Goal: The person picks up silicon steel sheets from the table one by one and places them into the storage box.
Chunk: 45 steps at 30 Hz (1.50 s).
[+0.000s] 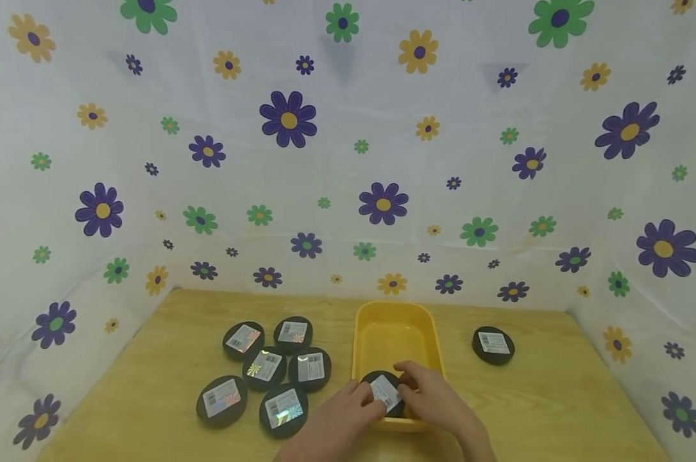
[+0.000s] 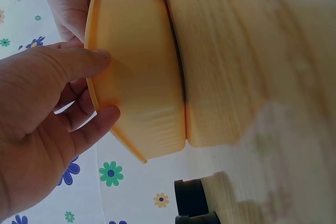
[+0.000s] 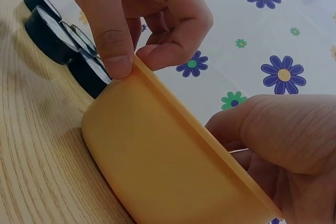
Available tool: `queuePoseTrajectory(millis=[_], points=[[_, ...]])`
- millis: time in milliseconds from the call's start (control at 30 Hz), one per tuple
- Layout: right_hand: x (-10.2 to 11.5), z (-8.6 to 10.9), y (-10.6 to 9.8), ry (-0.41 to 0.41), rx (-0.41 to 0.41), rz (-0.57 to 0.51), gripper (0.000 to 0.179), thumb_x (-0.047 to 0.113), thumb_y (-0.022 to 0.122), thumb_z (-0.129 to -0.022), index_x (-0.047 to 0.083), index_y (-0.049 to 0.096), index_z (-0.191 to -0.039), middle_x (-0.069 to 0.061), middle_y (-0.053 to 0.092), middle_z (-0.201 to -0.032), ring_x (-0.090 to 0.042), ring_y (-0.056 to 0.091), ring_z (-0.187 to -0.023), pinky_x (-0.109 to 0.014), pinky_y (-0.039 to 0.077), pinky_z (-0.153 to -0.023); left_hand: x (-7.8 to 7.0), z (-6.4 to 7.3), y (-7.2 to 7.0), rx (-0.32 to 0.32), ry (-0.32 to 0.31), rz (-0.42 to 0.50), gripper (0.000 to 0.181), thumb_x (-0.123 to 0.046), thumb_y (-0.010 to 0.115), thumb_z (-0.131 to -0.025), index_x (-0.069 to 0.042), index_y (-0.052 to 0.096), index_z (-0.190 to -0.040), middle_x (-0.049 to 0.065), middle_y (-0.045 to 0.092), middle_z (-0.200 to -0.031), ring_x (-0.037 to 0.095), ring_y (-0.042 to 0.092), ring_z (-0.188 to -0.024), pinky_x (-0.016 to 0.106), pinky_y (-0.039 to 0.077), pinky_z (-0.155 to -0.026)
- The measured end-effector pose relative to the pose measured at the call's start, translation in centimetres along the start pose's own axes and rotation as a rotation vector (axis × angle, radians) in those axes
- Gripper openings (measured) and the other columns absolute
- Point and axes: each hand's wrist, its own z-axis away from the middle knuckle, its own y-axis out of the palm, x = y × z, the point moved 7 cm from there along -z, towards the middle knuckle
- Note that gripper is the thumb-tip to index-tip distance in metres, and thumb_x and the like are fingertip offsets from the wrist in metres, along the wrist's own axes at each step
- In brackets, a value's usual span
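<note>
A black round disc-shaped case (image 1: 385, 394) with a white barcode label lies at the near end of the yellow plastic tray (image 1: 398, 309), between my hands. My left hand (image 1: 348, 414) holds the disc's left side, with its fingers bent by the tray's near left corner. On the opposite side, my right hand (image 1: 434, 394) has its thumb and fingers at the disc's right edge, inside the tray. In the left wrist view the tray wall (image 2: 139, 66) hides the disc. Fingertips of the left hand (image 3: 152, 17) show at the rim in the right wrist view.
Several matching black cases (image 1: 264, 368) lie label-up in a group left of the tray. One more case (image 1: 492, 345) sits to its right. The wooden table (image 1: 515, 401) is bordered by a white flower-print cloth (image 1: 336, 167) at the back and sides.
</note>
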Motion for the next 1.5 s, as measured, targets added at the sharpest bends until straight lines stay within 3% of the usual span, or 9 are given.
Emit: queuePoseTrajectory(millis=[133,367,467,700,1000,1233,1500], points=[[0.1,0.1,0.5,-0.003,0.009,0.004,0.038,0.013,0.06,-0.095,0.001,0.057,-0.131,-0.008,0.069,-0.108,-0.021,0.063,-0.093,-0.047,0.054,-0.085,-0.1,0.4,0.0,0.018,-0.022,-0.018,0.018,-0.013,0.069,-0.089,-0.026,0.064,-0.101,-0.008,0.053,-0.096,0.01,0.047,-0.088,0.019,0.045,-0.077],[0.2,0.4,-0.3,-0.04,-0.072,0.038,0.035,0.007,0.06,-0.094,0.0,0.059,-0.128,-0.007,0.068,-0.103,-0.02,0.064,-0.091,-0.04,0.055,-0.078,-0.2,-0.1,-0.2,0.037,-0.016,0.003,0.022,-0.01,0.065,-0.092,-0.027,0.064,-0.107,-0.009,0.048,-0.095,0.007,0.044,-0.087,0.016,0.041,-0.075],[0.5,0.3,-0.2,-0.047,-0.07,0.033,0.035,0.007,0.059,-0.094,0.0,0.059,-0.128,-0.006,0.068,-0.102,-0.02,0.064,-0.092,-0.037,0.055,-0.077,0.0,0.1,-0.3,0.046,-0.027,-0.001,0.023,-0.01,0.066,-0.092,-0.027,0.064,-0.107,-0.009,0.048,-0.095,0.007,0.044,-0.087,0.016,0.041,-0.074],[0.8,0.3,-1.1,-0.025,-0.112,0.028,0.035,0.006,0.061,-0.092,0.002,0.06,-0.127,-0.008,0.069,-0.104,-0.022,0.065,-0.094,-0.041,0.055,-0.08,0.0,-0.7,-0.5,0.005,0.009,-0.058,0.018,-0.012,0.065,-0.093,-0.026,0.063,-0.104,-0.007,0.05,-0.096,0.01,0.047,-0.088,0.016,0.043,-0.076],[0.5,0.1,0.0,-0.037,-0.048,0.006,0.037,0.009,0.06,-0.094,0.0,0.058,-0.13,-0.009,0.068,-0.11,-0.025,0.065,-0.098,-0.043,0.056,-0.081,0.0,0.0,-0.2,0.04,-0.027,-0.034,0.022,-0.009,0.066,-0.091,-0.025,0.064,-0.105,-0.008,0.049,-0.094,0.008,0.044,-0.086,0.016,0.042,-0.075],[0.6,0.2,0.2,-0.029,-0.026,0.004,0.038,0.009,0.06,-0.094,0.0,0.058,-0.13,-0.009,0.068,-0.108,-0.025,0.065,-0.098,-0.044,0.056,-0.082,-0.3,0.2,-0.6,-0.028,-0.006,-0.041,0.018,-0.01,0.066,-0.09,-0.025,0.061,-0.098,-0.008,0.048,-0.092,0.008,0.045,-0.086,0.015,0.041,-0.073],[0.6,0.3,0.0,-0.016,-0.039,0.007,0.037,0.01,0.059,-0.095,0.002,0.058,-0.131,-0.008,0.068,-0.108,-0.023,0.065,-0.097,-0.047,0.054,-0.085,-0.2,0.2,-0.5,-0.022,-0.006,-0.039,0.018,-0.009,0.064,-0.091,-0.025,0.06,-0.099,-0.008,0.047,-0.092,0.007,0.043,-0.085,0.015,0.04,-0.073]])
